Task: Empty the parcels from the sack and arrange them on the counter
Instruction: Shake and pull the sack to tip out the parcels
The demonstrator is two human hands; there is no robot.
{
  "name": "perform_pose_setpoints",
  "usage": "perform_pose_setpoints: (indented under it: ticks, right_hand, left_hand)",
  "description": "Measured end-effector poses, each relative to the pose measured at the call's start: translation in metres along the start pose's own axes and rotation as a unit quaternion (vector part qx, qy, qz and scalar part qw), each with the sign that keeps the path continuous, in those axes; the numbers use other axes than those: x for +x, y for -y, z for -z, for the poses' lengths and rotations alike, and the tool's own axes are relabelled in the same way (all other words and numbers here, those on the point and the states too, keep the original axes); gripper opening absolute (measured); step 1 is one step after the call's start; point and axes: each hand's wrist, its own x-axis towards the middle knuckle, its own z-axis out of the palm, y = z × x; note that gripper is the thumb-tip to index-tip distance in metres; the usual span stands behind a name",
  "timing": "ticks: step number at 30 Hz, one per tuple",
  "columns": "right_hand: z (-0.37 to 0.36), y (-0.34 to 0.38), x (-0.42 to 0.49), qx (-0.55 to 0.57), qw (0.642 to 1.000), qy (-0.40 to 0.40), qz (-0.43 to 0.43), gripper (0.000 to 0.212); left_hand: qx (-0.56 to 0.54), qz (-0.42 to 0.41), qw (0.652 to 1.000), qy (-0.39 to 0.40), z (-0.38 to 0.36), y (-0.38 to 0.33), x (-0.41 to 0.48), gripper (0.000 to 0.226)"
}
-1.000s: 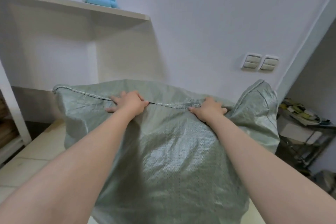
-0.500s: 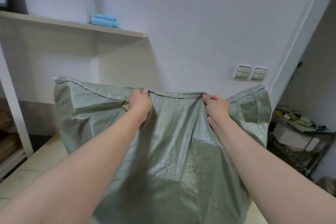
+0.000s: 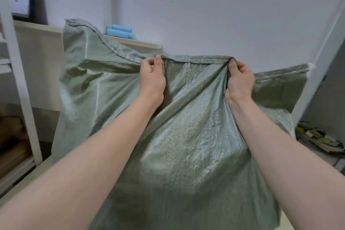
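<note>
A large grey-green woven sack [image 3: 186, 136] fills the middle of the view, held up in front of me with its stitched seam along the top. My left hand [image 3: 152, 78] is shut on that top seam left of centre. My right hand [image 3: 239, 79] is shut on the same seam to the right. The fabric hangs taut between and below the hands, and its two upper corners stick out to either side. No parcels show; whatever is inside or under the sack is hidden. A pale counter [image 3: 24, 183] shows at the lower left.
A white shelf [image 3: 141, 44] on the wall behind carries light blue rolls [image 3: 119, 31]. A white upright post [image 3: 20, 80] stands at left with brown cartons [image 3: 13, 145] beyond it. At right a low rack holds clutter [image 3: 321, 138].
Both hands have lifted the sack's top seam higher, from counter height to well above it, and the fabric now hangs stretched. The view has tilted upward.
</note>
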Motion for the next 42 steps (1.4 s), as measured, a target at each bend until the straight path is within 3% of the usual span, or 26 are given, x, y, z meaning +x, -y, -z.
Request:
perform_pose_setpoints:
  ticks: [2,4,7,9,12,14,17,19,21,23,25,28,30,32,33,34,35,37,39,42]
  right_hand:
    - [0.001,-0.005,0.002,-0.04,0.999,0.015,0.005,0.018]
    - [0.008,-0.016,-0.001,-0.167,0.985,0.038,-0.009,0.011]
    - [0.027,-0.039,-0.01,-0.356,0.928,0.075,-0.083,0.008]
    - [0.037,-0.047,-0.019,-0.418,0.893,0.107,-0.132,0.016]
    - [0.034,-0.041,-0.029,-0.479,0.847,0.158,-0.168,0.062]
    - [0.024,-0.033,-0.033,-0.553,0.794,0.2,-0.152,0.089]
    - [0.003,-0.025,-0.047,-0.594,0.728,0.321,-0.121,0.11]
    - [-0.005,-0.026,-0.058,-0.601,0.681,0.4,-0.126,0.098]
    - [-0.004,-0.032,-0.073,-0.602,0.641,0.446,-0.167,0.064]
    - [0.005,-0.049,-0.08,-0.665,0.588,0.434,-0.154,0.05]
    - [0.012,-0.058,-0.085,-0.711,0.574,0.386,-0.125,0.049]
    - [0.017,-0.06,-0.082,-0.656,0.647,0.362,-0.139,0.039]
    - [0.02,-0.057,-0.083,-0.621,0.687,0.345,-0.153,0.034]
    - [0.022,-0.056,-0.083,-0.626,0.702,0.302,-0.153,0.031]
    - [0.022,-0.056,-0.082,-0.648,0.695,0.269,-0.156,0.03]
    - [0.023,-0.056,-0.081,-0.679,0.676,0.232,-0.171,0.048]
    - [0.022,-0.054,-0.082,-0.714,0.639,0.199,-0.205,0.08]
    - [0.026,-0.066,-0.08,-0.761,0.566,0.188,-0.256,0.13]
    - [0.044,-0.103,-0.063,-0.78,0.524,0.196,-0.28,0.133]
    - [0.051,-0.124,-0.058,-0.787,0.527,0.181,-0.266,0.111]
  left_hand:
    - [0.019,-0.003,1.0,0.001,0.002,0.007,0.001,0.015]
    - [0.103,0.023,0.994,0.02,0.007,0.027,-0.004,0.018]
    - [0.287,0.07,0.954,0.053,0.021,0.068,-0.012,0.019]
    - [0.378,0.083,0.921,0.05,0.029,0.082,-0.017,0.02]
    - [0.423,0.101,0.9,0.044,0.032,0.074,-0.018,0.023]
    - [0.415,0.096,0.903,0.049,0.028,0.063,-0.018,0.019]
    - [0.411,0.063,0.907,0.07,0.023,0.05,-0.019,0.016]
    - [0.418,0.042,0.903,0.086,0.022,0.046,-0.023,0.013]
    - [0.445,0.02,0.889,0.108,0.025,0.042,-0.027,0.016]
    - [0.515,-0.018,0.848,0.125,0.034,0.04,-0.026,0.034]
    - [0.601,-0.028,0.787,0.138,0.049,0.035,-0.018,0.071]
    - [0.703,0.024,0.694,0.157,0.076,0.035,-0.006,0.127]
    - [0.72,0.067,0.674,0.153,0.093,0.043,-0.003,0.143]
    - [0.734,0.099,0.655,0.148,0.105,0.051,-0.004,0.14]
    - [0.747,0.109,0.638,0.153,0.107,0.052,-0.005,0.128]
    - [0.762,0.111,0.617,0.161,0.108,0.052,-0.007,0.108]
    - [0.775,0.109,0.6,0.168,0.107,0.052,-0.008,0.085]
    - [0.785,0.111,0.585,0.171,0.103,0.053,-0.01,0.059]
    - [0.784,0.105,0.589,0.165,0.102,0.058,-0.013,0.055]
    - [0.776,0.096,0.602,0.165,0.099,0.062,-0.015,0.059]
